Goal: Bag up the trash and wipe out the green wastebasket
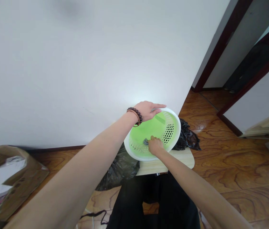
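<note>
A round green plastic basket with a white rim [177, 128] and perforated sides is tilted toward me, up against the wall. At its far edge, my left hand [148, 110] grips the rim between thumb and fingers, with a beaded bracelet on the wrist. Inside the basket, my right hand [155, 145] is closed around a small grey cloth [145, 141] and presses it near the green bottom. Part of the cloth is covered by my fingers. Under the basket is a light wooden stool or small table [181, 157].
Black plastic bags [119, 167] lie at the left of the stool, and another black bag [187, 136] sits at its right. An open cardboard box [27, 181] stands at far left. The white wall [89, 79] rises directly ahead; a doorway [220, 70] lies right.
</note>
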`<act>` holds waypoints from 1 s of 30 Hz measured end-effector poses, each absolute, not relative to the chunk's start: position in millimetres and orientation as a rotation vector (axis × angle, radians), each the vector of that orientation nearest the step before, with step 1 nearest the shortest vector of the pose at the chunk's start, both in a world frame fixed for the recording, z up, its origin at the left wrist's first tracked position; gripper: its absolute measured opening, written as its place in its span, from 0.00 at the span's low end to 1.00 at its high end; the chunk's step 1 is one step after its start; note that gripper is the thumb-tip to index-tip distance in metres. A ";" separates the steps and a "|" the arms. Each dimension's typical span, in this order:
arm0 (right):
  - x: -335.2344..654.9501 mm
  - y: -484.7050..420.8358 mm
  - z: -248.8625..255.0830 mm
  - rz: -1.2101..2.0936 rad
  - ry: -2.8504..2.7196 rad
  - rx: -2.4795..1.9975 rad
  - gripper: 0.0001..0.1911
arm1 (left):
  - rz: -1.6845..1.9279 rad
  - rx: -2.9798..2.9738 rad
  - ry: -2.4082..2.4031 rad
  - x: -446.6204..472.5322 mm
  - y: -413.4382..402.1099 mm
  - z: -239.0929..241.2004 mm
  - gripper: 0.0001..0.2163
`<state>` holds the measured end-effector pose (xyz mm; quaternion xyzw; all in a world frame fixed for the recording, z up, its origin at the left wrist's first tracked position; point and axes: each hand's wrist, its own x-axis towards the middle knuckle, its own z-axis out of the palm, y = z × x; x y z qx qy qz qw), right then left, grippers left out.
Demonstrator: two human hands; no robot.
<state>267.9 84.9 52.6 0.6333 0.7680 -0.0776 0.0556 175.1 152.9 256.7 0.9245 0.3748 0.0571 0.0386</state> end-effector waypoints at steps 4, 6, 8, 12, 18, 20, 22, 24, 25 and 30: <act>285.4 100.5 53.5 -0.057 2.418 1.854 0.16 | 0.247 2.763 1.085 165.3 158.0 253.9 0.21; 299.7 111.4 56.7 0.022 2.451 1.862 0.17 | 0.266 2.737 1.069 160.1 158.8 253.9 0.20; 310.5 121.4 58.5 0.093 2.470 1.912 0.18 | 0.285 2.712 1.086 156.1 158.8 254.2 0.20; 298.2 131.8 47.5 0.077 2.410 2.046 0.18 | 0.351 2.691 1.076 153.2 159.6 252.0 0.20; 216.7 129.5 19.6 -0.547 2.272 2.299 0.18 | 0.383 2.696 1.067 153.8 160.1 249.1 0.20; 205.0 128.6 18.0 -0.637 2.351 2.269 0.19 | 0.358 2.678 1.109 154.0 159.2 249.9 0.20; 211.1 128.4 20.0 -0.563 2.427 2.178 0.18 | 0.347 2.666 1.133 154.3 158.5 250.4 0.20; 231.9 128.8 23.9 -0.366 2.459 2.066 0.17 | 0.359 2.667 1.123 154.6 158.4 250.3 0.20; 245.1 129.3 26.0 -0.247 2.455 2.021 0.16 | 0.368 2.670 1.111 154.9 158.5 250.1 0.20; 281.2 131.5 30.1 0.076 2.371 2.060 0.17 | 0.369 2.655 1.099 155.5 158.9 249.6 0.20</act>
